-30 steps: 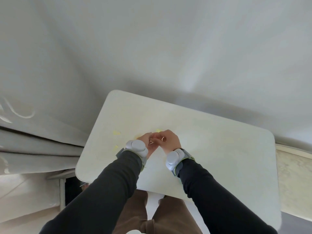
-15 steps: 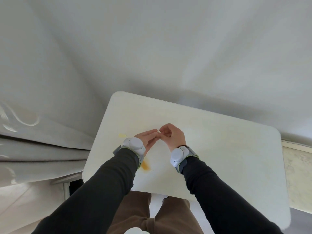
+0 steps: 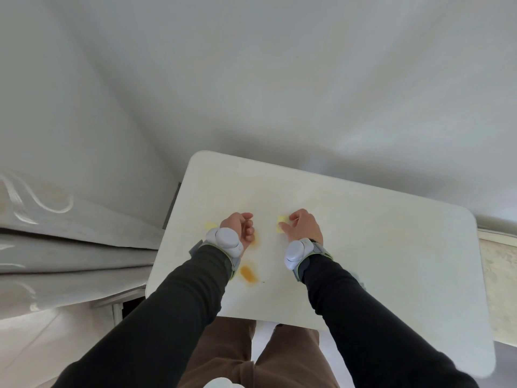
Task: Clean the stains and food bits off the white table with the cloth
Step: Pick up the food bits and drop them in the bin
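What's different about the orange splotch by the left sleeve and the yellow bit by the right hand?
The orange splotch is a darker, soft-edged smear; the yellow bit is paler with sharper edges. The orange splotch lies beside the left sleeve, nearer the person; the yellow bit sits farther back, by the right hand. Both are on the white table.

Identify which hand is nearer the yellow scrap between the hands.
Right. The right hand pinches the yellow scrap; the left hand is apart, to its left.
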A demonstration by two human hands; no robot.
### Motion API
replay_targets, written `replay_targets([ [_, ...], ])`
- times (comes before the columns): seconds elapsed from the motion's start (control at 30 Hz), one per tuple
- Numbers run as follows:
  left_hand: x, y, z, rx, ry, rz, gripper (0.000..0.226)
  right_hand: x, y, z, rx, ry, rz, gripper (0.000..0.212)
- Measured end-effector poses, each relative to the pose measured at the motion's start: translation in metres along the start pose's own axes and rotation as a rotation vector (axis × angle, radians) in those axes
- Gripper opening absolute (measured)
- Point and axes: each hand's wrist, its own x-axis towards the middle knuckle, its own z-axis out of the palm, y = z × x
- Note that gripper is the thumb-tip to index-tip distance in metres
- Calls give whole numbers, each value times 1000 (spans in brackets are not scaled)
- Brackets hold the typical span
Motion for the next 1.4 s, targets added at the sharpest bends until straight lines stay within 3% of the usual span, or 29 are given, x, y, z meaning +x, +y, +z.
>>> replay_targets([
  [0.13,1,1,-9,-40,-45,-13,31,-1,-5,8,5,-15,22,7],
  [0.4,2,-6,-27,-115,30,41,28,-22,-32,22,267,-26,-174,21],
  [0.5,0,-6,-34,-89,43,46,21,-35,-50,34,362,-125,-221,26],
  [0.63,-1,-5,-41,-44,-10,75,30,-44,-61,44,296,-208,-294,22],
  [0.77,-1,-7,-46,-1,-104,55,17,-41,-58,44,242,-198,-294,19],
  [0.9,-1,-9,-50,17,-154,51,30,-42,-57,37,403,-175,-191,21],
  [1.07,-3,-7,-46,38,-120,74,15,-15,-35,18,133,-1,-154,16],
  [1.2,-2,1,-44,8,-54,60,28,-2,-20,7,-53,15,-116,24],
  [1.4,0,8,-51,-53,8,28,24,-1,-15,8,-119,-9,-94,13],
])
